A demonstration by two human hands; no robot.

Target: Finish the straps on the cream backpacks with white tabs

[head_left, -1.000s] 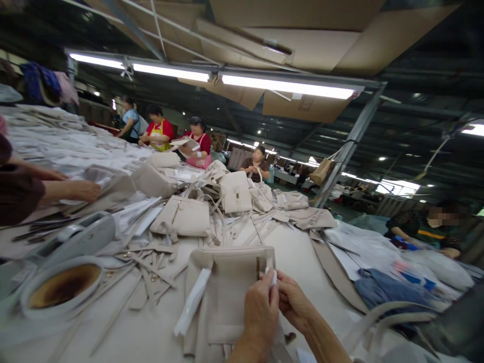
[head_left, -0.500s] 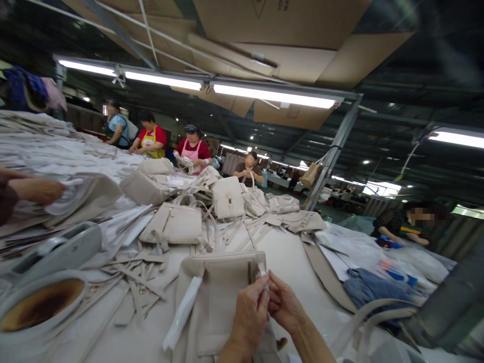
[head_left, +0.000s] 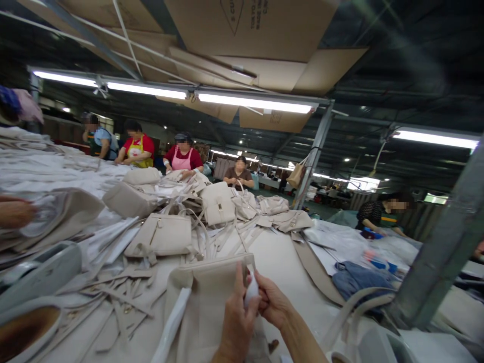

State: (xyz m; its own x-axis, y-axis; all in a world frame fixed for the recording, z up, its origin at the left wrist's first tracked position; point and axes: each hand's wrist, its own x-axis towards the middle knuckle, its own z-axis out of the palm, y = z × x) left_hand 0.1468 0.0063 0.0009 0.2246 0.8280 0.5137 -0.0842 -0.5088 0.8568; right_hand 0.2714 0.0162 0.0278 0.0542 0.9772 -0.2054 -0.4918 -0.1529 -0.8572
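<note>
A beige bag [head_left: 212,297] lies in front of me. Near its upper right corner is a white wrapped strip [head_left: 251,293]. My left hand [head_left: 237,320] has its index finger pointing up along the bag, while its thumb presses on the strip. From the right, my right hand [head_left: 278,305] pinches the same strip, its curled fingers partly hidden. A second white wrapped strip [head_left: 176,320] hangs along the bag's left side.
Beige bags [head_left: 161,234] and loose straps [head_left: 124,307] cover the table. A bowl of brown liquid [head_left: 26,327] stands at lower left, beside a grey tape dispenser [head_left: 41,275]. Another person's hand [head_left: 17,212] is at left. A metal post [head_left: 434,242] rises at right.
My left index finger has straightened upward, and more of the white strip shows between my hands. The whole view has shifted, with surroundings now further left.
</note>
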